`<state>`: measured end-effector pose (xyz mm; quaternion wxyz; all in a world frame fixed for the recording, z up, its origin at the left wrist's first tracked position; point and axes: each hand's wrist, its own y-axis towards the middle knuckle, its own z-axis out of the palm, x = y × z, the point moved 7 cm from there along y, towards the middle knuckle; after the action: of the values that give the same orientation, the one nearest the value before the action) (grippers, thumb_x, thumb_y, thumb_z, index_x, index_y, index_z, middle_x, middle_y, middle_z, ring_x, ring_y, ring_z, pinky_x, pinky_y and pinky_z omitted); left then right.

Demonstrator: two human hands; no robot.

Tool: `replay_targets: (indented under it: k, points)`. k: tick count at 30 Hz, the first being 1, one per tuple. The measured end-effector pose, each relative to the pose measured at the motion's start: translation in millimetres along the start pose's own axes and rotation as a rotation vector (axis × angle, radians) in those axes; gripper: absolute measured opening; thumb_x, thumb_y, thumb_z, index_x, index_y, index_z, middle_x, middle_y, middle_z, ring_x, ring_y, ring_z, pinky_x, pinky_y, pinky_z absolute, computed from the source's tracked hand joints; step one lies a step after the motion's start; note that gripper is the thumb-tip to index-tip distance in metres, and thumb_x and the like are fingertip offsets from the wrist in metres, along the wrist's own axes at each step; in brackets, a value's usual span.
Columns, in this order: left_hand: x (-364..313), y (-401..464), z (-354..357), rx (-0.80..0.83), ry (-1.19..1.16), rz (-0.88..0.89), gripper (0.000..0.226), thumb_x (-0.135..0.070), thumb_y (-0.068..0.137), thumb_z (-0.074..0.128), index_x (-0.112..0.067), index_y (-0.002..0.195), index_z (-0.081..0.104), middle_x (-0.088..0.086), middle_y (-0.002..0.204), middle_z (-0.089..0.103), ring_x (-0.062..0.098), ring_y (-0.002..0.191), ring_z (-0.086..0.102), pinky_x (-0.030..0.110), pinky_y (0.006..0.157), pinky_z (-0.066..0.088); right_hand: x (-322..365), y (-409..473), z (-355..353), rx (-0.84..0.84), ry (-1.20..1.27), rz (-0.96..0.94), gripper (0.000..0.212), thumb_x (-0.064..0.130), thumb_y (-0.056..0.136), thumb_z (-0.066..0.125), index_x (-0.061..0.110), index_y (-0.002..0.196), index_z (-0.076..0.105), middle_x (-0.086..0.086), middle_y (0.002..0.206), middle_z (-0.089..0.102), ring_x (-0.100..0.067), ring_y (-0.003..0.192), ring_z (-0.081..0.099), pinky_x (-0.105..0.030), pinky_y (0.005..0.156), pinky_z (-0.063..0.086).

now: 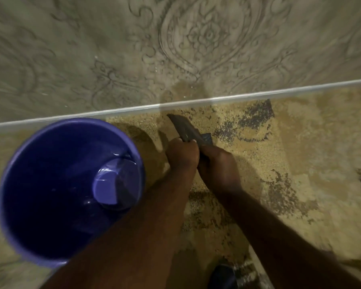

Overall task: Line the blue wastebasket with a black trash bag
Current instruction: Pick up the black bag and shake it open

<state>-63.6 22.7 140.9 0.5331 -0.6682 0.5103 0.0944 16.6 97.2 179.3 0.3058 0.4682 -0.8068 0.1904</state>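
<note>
Both grips are pressed together on the folded black trash bag (189,130): our left hand (182,155) pinches its near end, and our right hand (217,163) closes on it just beside. The bag is still a flat folded strip pointing far-left above the carpet (279,142). We should find the open edge, rub the layers apart with the fingertips, then shake the bag open. The blue wastebasket (15,163) stands empty on the left, near the hands, mouth up, beside the wall (71,49).

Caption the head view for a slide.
Both hands, left hand and right hand, grip a folded black trash bag beside the unlined blue wastebasket.
</note>
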Motion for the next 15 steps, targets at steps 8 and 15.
replay_targets:
  k: [8, 15]
  points:
    - [-91.6, -101.9, -104.4, 0.118, -0.173, 0.223, 0.028, -0.018, 0.09, 0.065, -0.007, 0.115, 0.067, 0.001, 0.096, 0.069, 0.016, 0.084, 0.067, 0.018, 0.068, 0.055, 81.2, -20.2, -115.7, -0.21, 0.546, 0.327, 0.03, 0.019, 0.093, 0.06, 0.011, 0.122, 0.057, -0.007, 0.122, 0.056, 0.0, 0.105, 0.056, -0.004, 0.068, 0.047]
    - [-161.6, -188.8, -222.1, 0.226, -0.207, 0.316, 0.034, -0.023, 0.09, 0.067, -0.008, 0.121, 0.065, 0.008, 0.109, 0.073, 0.022, 0.101, 0.069, 0.043, 0.092, 0.055, 189.5, -0.5, -168.2, 0.124, 0.881, 0.519, 0.052, 0.046, 0.082, 0.072, 0.014, 0.122, 0.061, -0.008, 0.112, 0.072, -0.025, 0.101, 0.071, -0.036, 0.079, 0.059]
